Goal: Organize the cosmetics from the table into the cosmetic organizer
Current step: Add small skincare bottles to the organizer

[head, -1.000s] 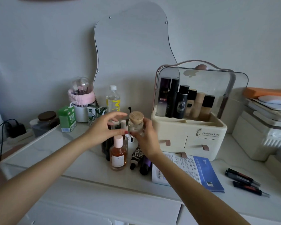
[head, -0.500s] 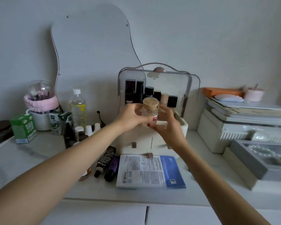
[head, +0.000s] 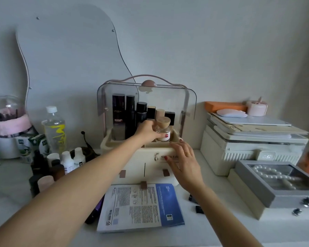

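Note:
The cream cosmetic organizer [head: 132,166] stands at the table's middle with its clear lid up and several dark and beige bottles [head: 130,116] in the top tray. My left hand [head: 148,131] grips a small clear bottle with a wooden cap [head: 162,127] inside the tray's right part. Spread flat with its fingers apart, my right hand [head: 183,161] lies against the organizer's front, over the logo. A cluster of small bottles [head: 66,161] stands on the table to the left.
A blue-and-white sheet packet [head: 139,205] lies in front of the organizer, with dark tubes [head: 95,211] at its left. A water bottle [head: 54,131] and a brush jar [head: 7,122] stand at the left. A grey jewellery box [head: 278,182] and a white stacked unit [head: 253,139] fill the right side.
Both hands carried the wooden-capped bottle from the table's left cluster to the organizer. My right hand let go and dropped to the organizer's front; my left hand lowered the bottle into the tray.

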